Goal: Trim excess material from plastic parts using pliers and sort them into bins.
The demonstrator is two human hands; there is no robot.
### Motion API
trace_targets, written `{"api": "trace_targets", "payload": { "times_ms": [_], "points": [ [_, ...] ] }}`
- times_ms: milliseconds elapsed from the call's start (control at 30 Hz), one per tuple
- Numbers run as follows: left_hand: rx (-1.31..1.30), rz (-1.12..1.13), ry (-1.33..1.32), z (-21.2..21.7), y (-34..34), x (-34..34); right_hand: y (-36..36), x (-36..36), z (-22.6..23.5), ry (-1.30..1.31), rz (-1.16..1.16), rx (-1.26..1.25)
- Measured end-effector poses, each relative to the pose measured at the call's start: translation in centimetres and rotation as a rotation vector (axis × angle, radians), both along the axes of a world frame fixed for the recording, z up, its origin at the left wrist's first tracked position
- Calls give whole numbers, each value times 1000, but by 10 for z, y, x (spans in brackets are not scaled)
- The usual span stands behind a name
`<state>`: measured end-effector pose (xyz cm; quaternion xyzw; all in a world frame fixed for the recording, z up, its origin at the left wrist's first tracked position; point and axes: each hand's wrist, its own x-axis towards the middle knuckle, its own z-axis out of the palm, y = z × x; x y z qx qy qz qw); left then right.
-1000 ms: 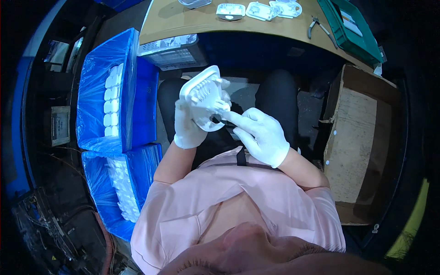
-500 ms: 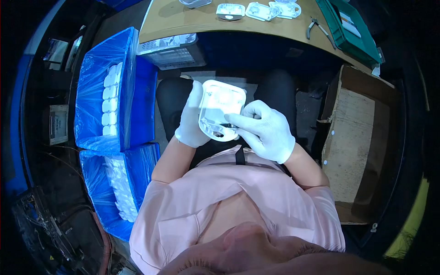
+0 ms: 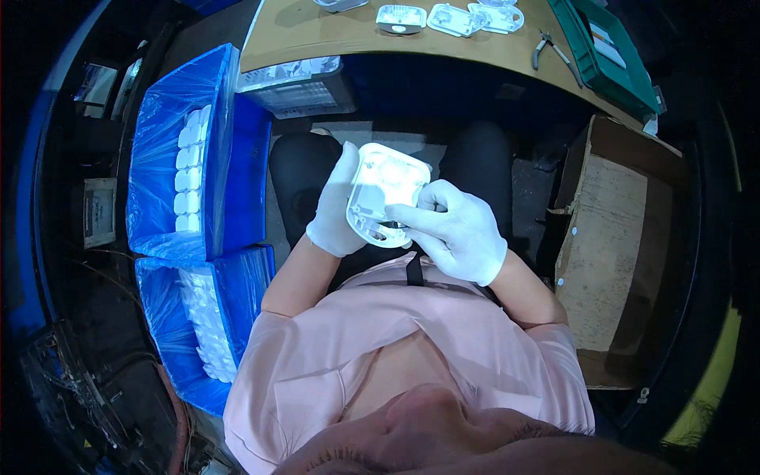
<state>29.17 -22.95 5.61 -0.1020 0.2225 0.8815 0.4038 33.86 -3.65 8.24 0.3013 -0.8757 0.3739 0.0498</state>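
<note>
Over my lap I hold a white plastic housing, a rounded shell with a cut-out near its lower edge. My left hand, in a white glove, grips its left side, the thumb along the edge. My right hand, also gloved, is pinched at the lower right of the housing. A small dark piece shows at its fingertips, beside the cut-out; its kind is too small to tell.
On the table ahead lie white housings, pliers and a green crate. Blue lined bins with white parts stand at left; an open cardboard box is at right. A clear basket sits under the table.
The housing and both hands have shifted very slightly, the housing a little right and down. My grip looks the same.
</note>
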Motion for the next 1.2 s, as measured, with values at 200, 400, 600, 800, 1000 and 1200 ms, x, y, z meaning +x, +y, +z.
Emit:
{"api": "trace_targets", "payload": {
  "times_ms": [200,400,600,800,1000,1200],
  "points": [
    [-24,3,45,-2,1,0,-2,0,1,-51,-12,18],
    [27,-3,33,-3,3,1,0,1,-4,-78,-14,-60],
    [7,-10,-1,-2,5,0,0,1,-4,-83,-20,-40],
    [-23,6,-26,-4,5,0,-2,2,-2,-142,-33,-33],
    [-48,18,-26,-6,4,0,-5,0,1,-224,-20,-34],
    [8,8,-57,-7,5,-1,-3,-2,2,-312,61,-77]
  ]
}}
